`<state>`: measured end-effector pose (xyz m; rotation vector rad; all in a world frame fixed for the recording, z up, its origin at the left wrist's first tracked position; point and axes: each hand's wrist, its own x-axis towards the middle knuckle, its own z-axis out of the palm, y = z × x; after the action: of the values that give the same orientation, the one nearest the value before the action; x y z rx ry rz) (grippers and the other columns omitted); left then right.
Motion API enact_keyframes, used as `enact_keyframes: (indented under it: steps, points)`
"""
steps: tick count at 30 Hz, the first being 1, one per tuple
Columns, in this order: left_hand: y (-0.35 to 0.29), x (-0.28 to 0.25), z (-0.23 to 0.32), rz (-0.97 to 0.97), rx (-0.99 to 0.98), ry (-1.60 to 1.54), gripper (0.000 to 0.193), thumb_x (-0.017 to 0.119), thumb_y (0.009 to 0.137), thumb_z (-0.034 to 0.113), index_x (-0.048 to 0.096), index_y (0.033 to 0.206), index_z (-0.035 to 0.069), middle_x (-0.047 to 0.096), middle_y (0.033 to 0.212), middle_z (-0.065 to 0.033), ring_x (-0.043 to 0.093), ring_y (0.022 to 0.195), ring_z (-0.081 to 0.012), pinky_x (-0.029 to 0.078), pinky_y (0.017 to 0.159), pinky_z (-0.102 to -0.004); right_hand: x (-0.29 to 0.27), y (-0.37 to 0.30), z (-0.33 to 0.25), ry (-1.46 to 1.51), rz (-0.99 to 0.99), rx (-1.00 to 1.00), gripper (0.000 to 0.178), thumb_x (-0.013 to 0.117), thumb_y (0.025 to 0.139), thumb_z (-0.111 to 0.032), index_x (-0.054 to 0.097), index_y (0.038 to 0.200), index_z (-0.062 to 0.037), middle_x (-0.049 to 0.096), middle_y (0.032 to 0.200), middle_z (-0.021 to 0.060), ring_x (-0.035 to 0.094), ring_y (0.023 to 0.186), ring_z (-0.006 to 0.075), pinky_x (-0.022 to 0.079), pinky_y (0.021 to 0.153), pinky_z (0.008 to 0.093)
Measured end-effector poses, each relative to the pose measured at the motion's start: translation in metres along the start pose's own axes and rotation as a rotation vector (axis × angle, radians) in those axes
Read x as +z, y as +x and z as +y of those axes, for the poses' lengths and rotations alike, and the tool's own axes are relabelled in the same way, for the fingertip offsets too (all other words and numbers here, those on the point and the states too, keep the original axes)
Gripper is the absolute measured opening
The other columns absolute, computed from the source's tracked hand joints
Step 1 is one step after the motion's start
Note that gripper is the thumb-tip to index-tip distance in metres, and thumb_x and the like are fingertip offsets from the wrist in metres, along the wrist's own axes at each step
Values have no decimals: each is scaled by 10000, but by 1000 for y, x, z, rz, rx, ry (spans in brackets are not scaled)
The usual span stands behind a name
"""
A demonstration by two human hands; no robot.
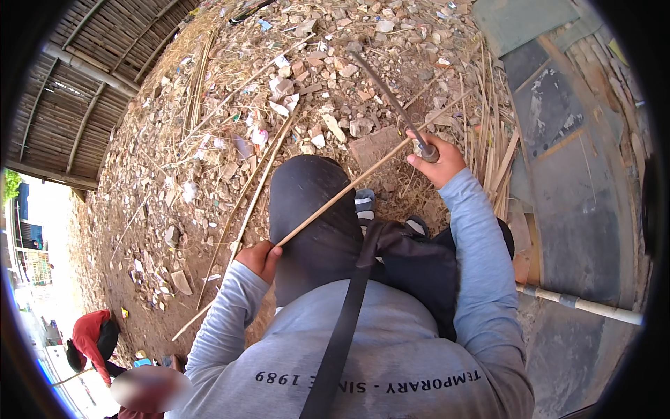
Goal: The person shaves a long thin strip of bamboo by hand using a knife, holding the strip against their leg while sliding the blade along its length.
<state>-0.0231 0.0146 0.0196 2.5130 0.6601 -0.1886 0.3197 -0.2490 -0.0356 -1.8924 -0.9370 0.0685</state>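
Observation:
A long, thin bamboo stick (342, 193) slants from lower left to upper right across my dark-clad knee. Its lower end is in my left hand (262, 260), whose fingers are closed around it. My right hand (441, 160) grips the short, round handle of a knife-like tool (391, 98). The tool's long, dark, slightly curved blade points up and away to the left. Near my right fingers the blade crosses the stick; whether its edge touches the stick, I cannot tell. Beyond this crossing the stick runs on over the ground.
Rubble, stones and litter (300, 77) cover the ground ahead. Cut bamboo strips (497, 150) lie at the right, others (262, 181) left of my knee. Dark sheets (576, 202) and a pole (586, 305) line the right. A person in red (91, 339) bends at lower left.

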Motion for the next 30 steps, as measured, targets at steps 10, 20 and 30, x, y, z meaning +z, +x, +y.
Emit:
enact_keyframes:
  steps: [10, 20, 30]
  points:
    - [2, 8, -1, 2, 29, 47, 379, 438, 964, 360, 545, 832, 21, 584, 653, -231, 583, 657, -450, 457, 595, -497, -4, 2, -35, -286, -147, 120, 360, 765, 728, -287, 585, 930, -50, 640, 737, 150, 645, 689, 334, 490, 621, 392]
    - [9, 16, -14, 12, 47, 39, 410, 434, 965, 383, 524, 795, 21, 565, 632, -239, 569, 638, -457, 443, 579, -500, -9, 4, -21, -435, -176, 192, 365, 755, 727, -290, 611, 945, -36, 642, 760, 188, 637, 749, 370, 498, 681, 410]
    - [17, 10, -20, -37, 87, -50, 432, 430, 968, 387, 538, 783, 12, 567, 620, -209, 583, 620, -416, 448, 576, -462, -6, 6, -18, -471, -200, 175, 347, 744, 732, -276, 616, 947, -36, 649, 818, 192, 626, 786, 392, 499, 701, 426]
